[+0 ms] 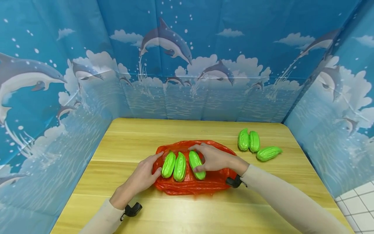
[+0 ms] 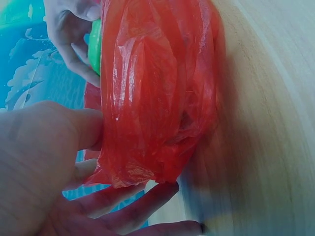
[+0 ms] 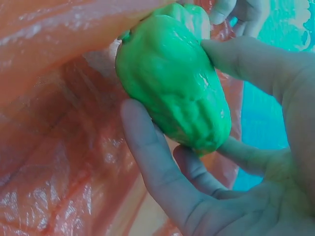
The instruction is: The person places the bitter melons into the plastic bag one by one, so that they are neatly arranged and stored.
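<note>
A red plastic bag (image 1: 210, 185) lies spread on the wooden table, its mouth facing up. Two bright green bitter melons (image 1: 180, 167) rest side by side in the left part of it. My left hand (image 1: 143, 174) holds the bag's left edge; in the left wrist view its thumb (image 2: 88, 129) goes behind the red film while the other fingers lie along the outside. My right hand (image 1: 214, 158) grips a third bitter melon (image 1: 196, 164) over the bag, right of the other two. In the right wrist view, thumb and fingers surround this bitter melon (image 3: 172, 83).
Three more bitter melons (image 1: 254, 141) lie on the table (image 1: 131, 133) at the back right, beyond my right forearm. A blue dolphin-print curtain (image 1: 204, 97) encloses the table at the back and both sides. White floor tiles (image 1: 362, 198) show at the lower right.
</note>
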A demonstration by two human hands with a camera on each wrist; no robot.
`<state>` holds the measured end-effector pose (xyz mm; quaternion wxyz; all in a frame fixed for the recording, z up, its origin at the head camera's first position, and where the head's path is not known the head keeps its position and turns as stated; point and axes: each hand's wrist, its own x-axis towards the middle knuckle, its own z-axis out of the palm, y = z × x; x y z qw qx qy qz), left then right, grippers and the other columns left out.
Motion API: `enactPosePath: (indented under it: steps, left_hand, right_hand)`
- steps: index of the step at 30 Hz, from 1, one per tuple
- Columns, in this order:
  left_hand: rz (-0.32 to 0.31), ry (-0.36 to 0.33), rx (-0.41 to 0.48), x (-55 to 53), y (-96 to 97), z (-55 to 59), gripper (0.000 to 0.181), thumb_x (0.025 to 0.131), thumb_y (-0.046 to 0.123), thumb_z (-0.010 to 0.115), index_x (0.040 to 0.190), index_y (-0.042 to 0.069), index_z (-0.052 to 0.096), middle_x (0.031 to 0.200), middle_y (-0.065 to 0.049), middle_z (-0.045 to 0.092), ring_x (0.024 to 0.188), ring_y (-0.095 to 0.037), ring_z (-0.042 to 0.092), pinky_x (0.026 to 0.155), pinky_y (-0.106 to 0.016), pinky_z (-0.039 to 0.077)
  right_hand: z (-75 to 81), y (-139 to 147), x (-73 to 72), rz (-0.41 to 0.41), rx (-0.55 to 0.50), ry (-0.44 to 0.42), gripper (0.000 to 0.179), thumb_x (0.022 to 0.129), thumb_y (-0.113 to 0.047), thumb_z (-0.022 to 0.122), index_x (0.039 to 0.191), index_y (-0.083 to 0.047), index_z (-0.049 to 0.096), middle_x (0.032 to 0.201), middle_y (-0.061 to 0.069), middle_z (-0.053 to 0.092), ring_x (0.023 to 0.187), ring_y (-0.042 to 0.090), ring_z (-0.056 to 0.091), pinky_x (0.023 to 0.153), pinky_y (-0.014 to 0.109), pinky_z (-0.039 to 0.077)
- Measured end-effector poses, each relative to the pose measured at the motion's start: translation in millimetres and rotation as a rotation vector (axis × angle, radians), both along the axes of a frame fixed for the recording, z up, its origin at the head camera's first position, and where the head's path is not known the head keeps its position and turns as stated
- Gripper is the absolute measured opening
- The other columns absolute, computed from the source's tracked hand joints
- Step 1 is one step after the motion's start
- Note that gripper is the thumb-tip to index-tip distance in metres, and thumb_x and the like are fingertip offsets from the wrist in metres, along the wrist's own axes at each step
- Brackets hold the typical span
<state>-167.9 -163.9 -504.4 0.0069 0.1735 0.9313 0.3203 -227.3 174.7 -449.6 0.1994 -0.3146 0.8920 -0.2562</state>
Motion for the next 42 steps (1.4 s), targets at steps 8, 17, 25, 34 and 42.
enactPosePath:
  steps: [8,17,25,34,42]
  left_hand:
    - [0.001,0.003,-0.002,1.2,0.4,-0.9,0.066,0.110,0.008,0.074,0.173,0.002,0.053,0.167,-0.025,0.065,0.156,-0.046,0.064,0.130,-0.063,0.054]
    - [0.000,0.003,-0.007,1.1,0.6,0.5,0.066,0.110,0.008,0.074,0.173,0.002,0.053,0.168,-0.025,0.065,0.157,-0.046,0.064,0.131,-0.063,0.054]
    - [0.000,0.008,-0.010,1.7,0.8,-0.7,0.066,0.110,0.009,0.073,0.173,0.002,0.053,0.168,-0.025,0.065,0.156,-0.046,0.064,0.131,-0.063,0.054]
    - [0.005,0.002,-0.014,2.6,1.2,-1.9,0.066,0.111,0.010,0.073,0.174,0.003,0.053,0.169,-0.024,0.064,0.158,-0.046,0.063,0.131,-0.063,0.053]
    - [0.010,0.001,-0.009,3.0,1.5,-2.1,0.066,0.111,0.010,0.074,0.173,0.003,0.053,0.170,-0.025,0.063,0.158,-0.047,0.063,0.131,-0.064,0.053]
  right_hand:
    - [-7.2,-7.7,0.4,-0.101,0.013,-0.034,0.088,0.104,-0.045,0.090,0.175,-0.011,0.050,0.162,0.019,0.063,0.133,0.032,0.068,0.111,0.057,0.062]
    - [-7.6,-7.2,4.1,-0.139,-0.005,-0.073,0.089,0.104,-0.041,0.090,0.175,-0.008,0.049,0.154,0.023,0.065,0.111,0.026,0.075,0.095,0.046,0.065]
    - [-0.6,0.0,11.6,-0.128,-0.050,-0.042,0.080,0.106,-0.035,0.089,0.173,-0.010,0.052,0.155,0.025,0.065,0.097,0.013,0.079,0.097,0.044,0.068]
    - [16.8,14.3,13.1,-0.131,-0.156,0.082,0.055,0.108,-0.026,0.086,0.157,-0.007,0.069,0.137,0.017,0.077,0.087,0.009,0.074,0.077,0.029,0.065]
    - [28.5,33.7,7.8,-0.206,-0.199,0.136,0.049,0.110,-0.026,0.084,0.154,-0.007,0.073,0.142,0.020,0.077,0.087,0.013,0.071,0.075,0.032,0.062]
